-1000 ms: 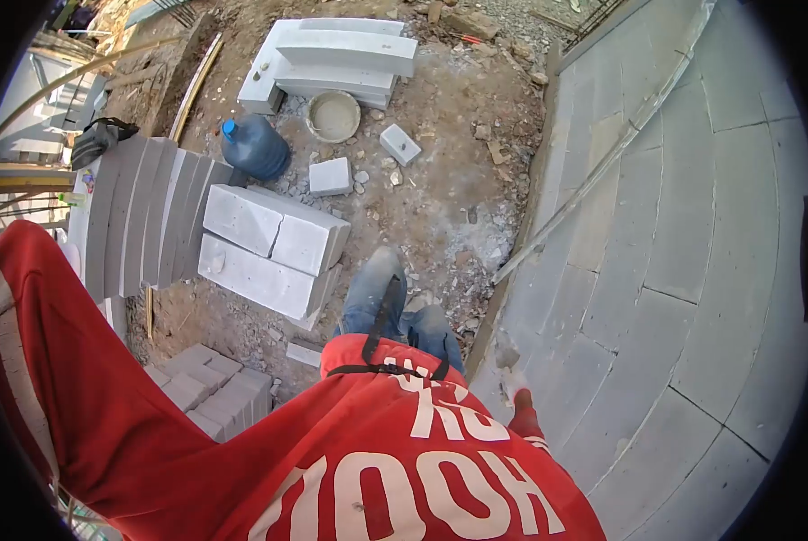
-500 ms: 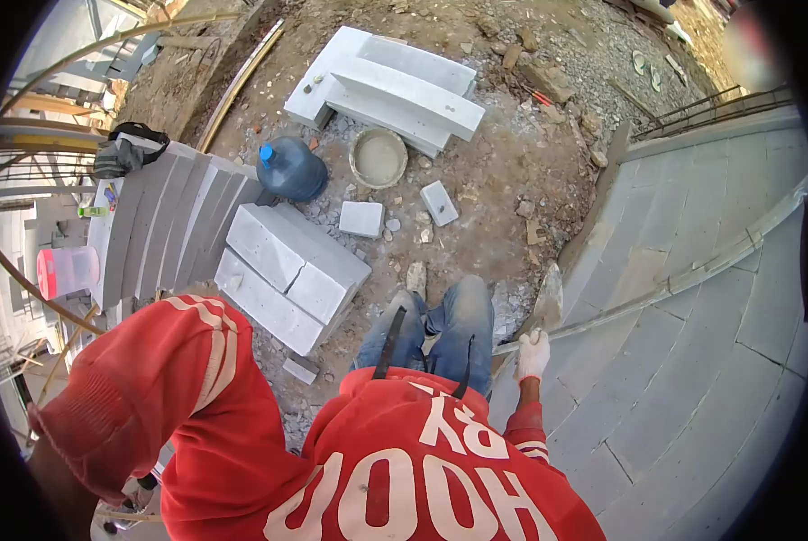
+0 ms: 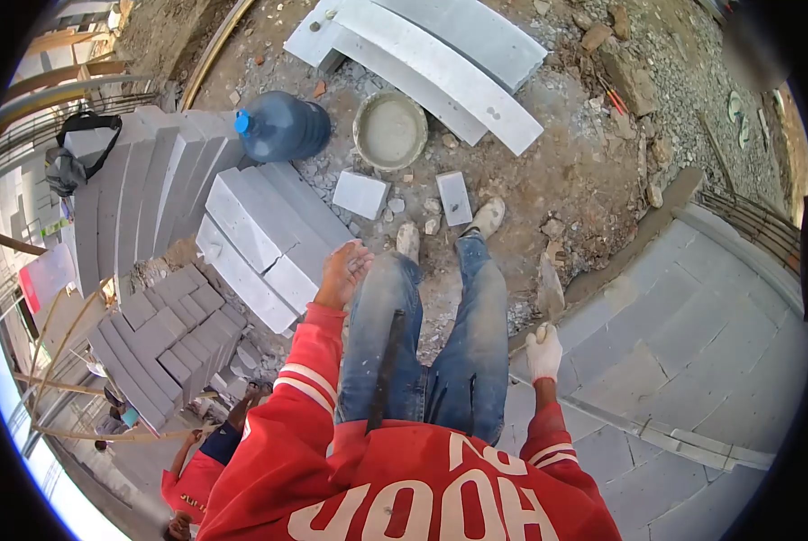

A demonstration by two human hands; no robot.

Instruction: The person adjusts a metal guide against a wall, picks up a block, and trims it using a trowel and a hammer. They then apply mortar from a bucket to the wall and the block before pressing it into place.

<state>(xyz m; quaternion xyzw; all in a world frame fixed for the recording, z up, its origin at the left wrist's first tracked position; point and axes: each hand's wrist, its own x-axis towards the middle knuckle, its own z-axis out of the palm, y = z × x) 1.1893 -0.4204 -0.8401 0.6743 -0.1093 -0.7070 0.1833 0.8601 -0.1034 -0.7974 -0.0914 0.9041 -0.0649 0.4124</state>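
Note:
My bare left hand [image 3: 345, 272] is held out in front of my left thigh, its fingers apart and loosely curled, with nothing in them. In the view it overlaps the edge of a stack of long grey-white blocks [image 3: 258, 236]. My right hand [image 3: 543, 352], in a whitish work glove, is closed beside my right leg. From it a trowel [image 3: 551, 287] points forward, its grey pointed blade near the edge of the block wall [image 3: 629, 338]; the handle is hidden in the fist. Two small cut blocks, one on the left [image 3: 360, 194] and one on the right [image 3: 455, 198], lie before my feet.
A round tub of grey mix [image 3: 390, 132] stands ahead, beside a blue water jug [image 3: 282, 126]. Long blocks [image 3: 440, 72] lie beyond it. At left are more blocks [image 3: 165, 334], a black bag [image 3: 75, 153] and a person in red [image 3: 196, 478]. Rubble covers the ground.
My left arm has come down from the far left, bringing its hand into view. My right foot has stepped outward. The view has shifted, showing a person and more blocks at lower left.

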